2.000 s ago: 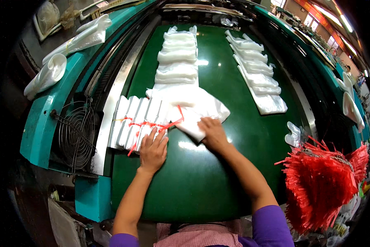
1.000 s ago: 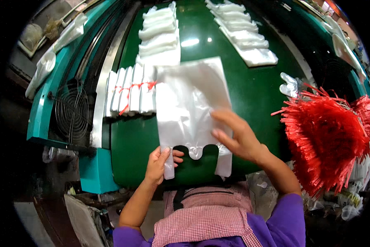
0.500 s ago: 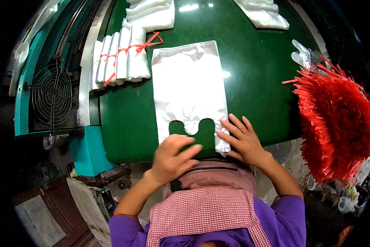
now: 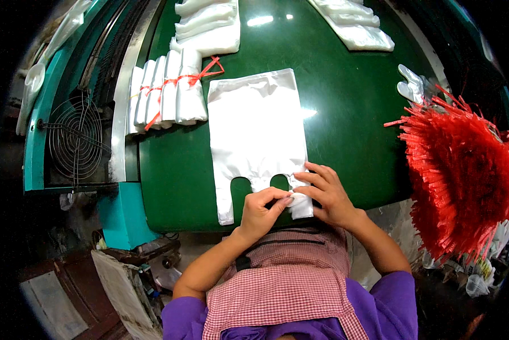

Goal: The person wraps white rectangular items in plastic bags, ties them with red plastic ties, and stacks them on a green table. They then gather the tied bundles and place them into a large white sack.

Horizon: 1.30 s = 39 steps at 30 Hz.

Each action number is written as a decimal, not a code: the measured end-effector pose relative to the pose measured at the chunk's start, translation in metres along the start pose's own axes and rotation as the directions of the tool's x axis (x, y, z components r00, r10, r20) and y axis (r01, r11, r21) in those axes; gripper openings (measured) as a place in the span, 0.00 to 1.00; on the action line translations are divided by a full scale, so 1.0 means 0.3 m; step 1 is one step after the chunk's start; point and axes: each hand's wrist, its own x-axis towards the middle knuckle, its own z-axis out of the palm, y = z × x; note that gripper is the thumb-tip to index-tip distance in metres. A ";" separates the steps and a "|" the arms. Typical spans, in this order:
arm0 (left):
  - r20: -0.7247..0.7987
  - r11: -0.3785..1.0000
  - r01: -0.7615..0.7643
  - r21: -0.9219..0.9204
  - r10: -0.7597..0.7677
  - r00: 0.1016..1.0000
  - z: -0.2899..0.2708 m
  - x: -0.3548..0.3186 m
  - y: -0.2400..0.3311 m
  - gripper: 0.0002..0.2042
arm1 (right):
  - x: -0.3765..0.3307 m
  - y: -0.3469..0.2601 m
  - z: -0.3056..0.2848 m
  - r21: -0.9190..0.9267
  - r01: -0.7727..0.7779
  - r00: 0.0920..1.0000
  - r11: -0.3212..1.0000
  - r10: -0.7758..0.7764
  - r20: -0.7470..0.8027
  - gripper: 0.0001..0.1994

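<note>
A flat stack of white plastic carrier bags (image 4: 257, 124) lies in front of me, its two handle strips and the tab between them pointing toward me. Thumb and index finger of my left hand (image 4: 260, 215) are pinched together at the inner edge of the right handle strip. My right hand (image 4: 334, 195) rests on the outer side of that same strip, its fingers spread over the plastic. Only a short part of the strip shows between the two hands. Nothing touches the left handle strip (image 4: 225, 207).
The bags lie on a green table (image 4: 356, 136). Rolled bag bundles (image 4: 189, 93) tied with red ribbon lie at the left, under folded bags (image 4: 209, 28). More bags (image 4: 362, 34) lie far right. Red plastic strips (image 4: 458, 175) hang at the right edge; a wire fan guard (image 4: 76, 141) stands left.
My left hand has moved right, from near the left handle to the right one, and closed its fingertips there. The right hand stays on the right handle. The whole view has shifted slightly.
</note>
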 end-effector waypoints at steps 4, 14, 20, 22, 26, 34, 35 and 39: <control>-0.091 0.997 0.066 0.030 -0.063 0.994 -0.026 -0.008 0.017 0.04 | 0.031 0.012 0.023 0.050 0.054 0.997 0.997 -0.052 -0.049 0.11; 0.504 0.961 -0.250 0.119 0.159 0.849 -0.444 -0.179 0.121 0.32 | 0.037 0.008 0.015 0.021 0.031 0.999 0.999 -0.030 -0.035 0.15; 0.425 0.614 -0.408 0.676 0.126 0.896 -0.454 -0.175 -0.025 0.36 | 0.030 0.027 0.000 -0.067 0.119 0.990 0.991 -0.114 0.081 0.18; 0.487 0.599 -0.473 0.646 0.154 0.860 -0.448 -0.136 -0.043 0.30 | 0.021 0.028 -0.003 -0.028 0.104 0.990 0.994 -0.101 0.103 0.18; 0.548 0.572 -0.590 0.569 0.271 0.791 -0.446 -0.089 -0.068 0.21 | 0.003 0.028 -0.036 0.048 0.107 0.982 0.993 -0.113 0.148 0.18; 0.522 0.472 -0.773 0.424 0.570 0.635 -0.398 -0.110 -0.064 0.08 | -0.019 0.021 -0.064 0.079 0.176 0.956 0.981 -0.189 0.223 0.18; 0.541 0.465 -0.785 0.410 0.568 0.619 -0.385 -0.136 -0.058 0.09 | -0.043 0.009 -0.059 0.084 0.162 0.955 0.983 -0.177 0.237 0.17; 0.456 0.427 -0.526 0.735 0.262 0.850 -0.383 -0.173 -0.038 0.15 | -0.072 -0.005 -0.043 0.046 0.089 0.973 0.995 -0.097 0.211 0.16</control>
